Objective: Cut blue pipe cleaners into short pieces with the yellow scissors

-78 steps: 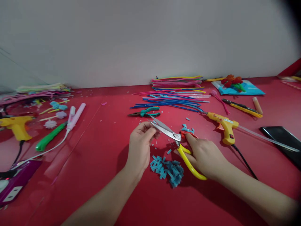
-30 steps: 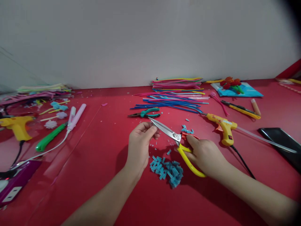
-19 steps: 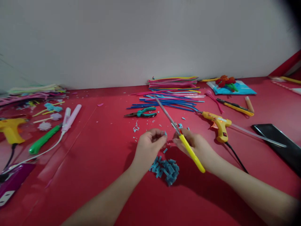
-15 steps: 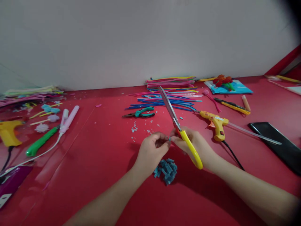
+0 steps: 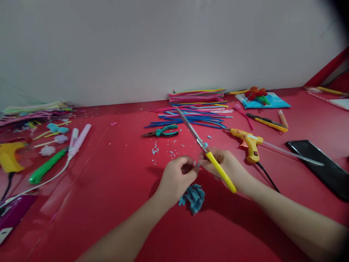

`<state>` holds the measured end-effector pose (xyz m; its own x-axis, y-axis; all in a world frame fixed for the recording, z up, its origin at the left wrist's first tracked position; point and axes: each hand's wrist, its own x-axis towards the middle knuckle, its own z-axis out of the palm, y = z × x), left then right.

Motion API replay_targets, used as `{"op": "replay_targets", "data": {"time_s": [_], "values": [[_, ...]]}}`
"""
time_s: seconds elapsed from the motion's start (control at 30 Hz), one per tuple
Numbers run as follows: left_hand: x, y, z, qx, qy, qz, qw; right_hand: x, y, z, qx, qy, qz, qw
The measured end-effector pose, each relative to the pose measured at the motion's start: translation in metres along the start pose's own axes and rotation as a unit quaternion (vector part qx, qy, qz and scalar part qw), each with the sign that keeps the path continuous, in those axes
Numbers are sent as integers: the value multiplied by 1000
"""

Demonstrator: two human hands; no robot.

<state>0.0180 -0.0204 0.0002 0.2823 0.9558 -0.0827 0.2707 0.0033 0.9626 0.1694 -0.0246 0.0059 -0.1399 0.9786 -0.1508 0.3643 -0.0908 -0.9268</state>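
Yellow-handled scissors [image 5: 221,171] rest in my right hand [image 5: 227,165], blades closed and pointing up and to the left. Fingertips of my left hand [image 5: 178,174] pinch a tiny blue piece [image 5: 198,165], right beside the right hand's fingertips. Whether the right fingers touch that piece I cannot tell. Below the hands lies a small heap of cut blue pieces [image 5: 195,199] on the red table. A light-blue bit [image 5: 205,145] shows just beyond the right hand, by the scissors' pivot. Pale scraps [image 5: 155,148] are scattered in front of the left hand.
Green-handled pliers [image 5: 163,131] and coloured pipe cleaners [image 5: 191,118] lie ahead. To the right are a yellow glue gun [image 5: 252,145], a black phone [image 5: 316,163] and a cutter knife [image 5: 268,122]. On the left sit a pink styling iron [image 5: 79,140], a green-handled tool [image 5: 47,167] and another glue gun [image 5: 11,157].
The scissors have tilted further left, and the right fingers have drawn slightly apart from the left ones. A light-blue bit now shows by the scissors' pivot. The left hand stays nearly in place.
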Motion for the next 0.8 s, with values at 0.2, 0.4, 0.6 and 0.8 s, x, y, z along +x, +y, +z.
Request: {"op": "replay_targets", "data": {"time_s": [0.2, 0.4, 0.6, 0.8], "values": [[3, -1, -8, -43, -18, -16, 999, 1, 1, 1, 42, -8, -12, 999], [7, 1, -12, -192, -118, -93, 970, 2, 1, -4, 72, -66, -6, 995], [5, 0, -9, -262, -135, -144, 945, 1, -1, -1, 67, -73, -3, 995], [5, 0, -9, -267, -119, -134, 947, -1, -2, -5, 13, -52, -19, 998]]}}
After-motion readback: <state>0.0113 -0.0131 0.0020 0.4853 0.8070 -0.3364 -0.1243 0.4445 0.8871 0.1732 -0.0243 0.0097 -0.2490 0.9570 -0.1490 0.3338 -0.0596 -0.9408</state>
